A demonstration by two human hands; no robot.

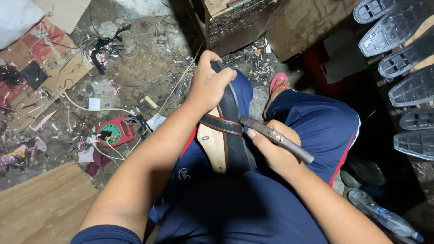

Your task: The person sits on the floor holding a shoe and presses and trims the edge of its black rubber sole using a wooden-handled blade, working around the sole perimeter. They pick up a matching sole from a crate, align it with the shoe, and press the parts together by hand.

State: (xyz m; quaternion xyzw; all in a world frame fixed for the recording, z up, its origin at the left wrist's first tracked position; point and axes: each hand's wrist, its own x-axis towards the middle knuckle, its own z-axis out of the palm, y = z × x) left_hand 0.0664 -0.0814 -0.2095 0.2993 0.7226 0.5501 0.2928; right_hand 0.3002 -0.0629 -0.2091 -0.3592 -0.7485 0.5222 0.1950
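— Fingers (pixel 216 68) of the left hand (pixel 209 86), how are they?

— They are curled over the far end of the sandal (pixel 226 131) and press it down. The sandal stands on its side on the person's lap, on the left thigh, with black sole to the right and pale wooden footbed to the left. A brown strap (pixel 221 124) crosses it.

— And the right hand (pixel 273 151)?

— It is closed around a metal tool (pixel 276 138). The thumb lies along the handle, and the tool's end touches the strap at the sole edge.

— What is around?

— Black soles (pixel 402 54) in a row at the right, a red round object (pixel 115 132) on the dirty floor (pixel 135 63), a plastic bottle (pixel 384 219) near the right knee.
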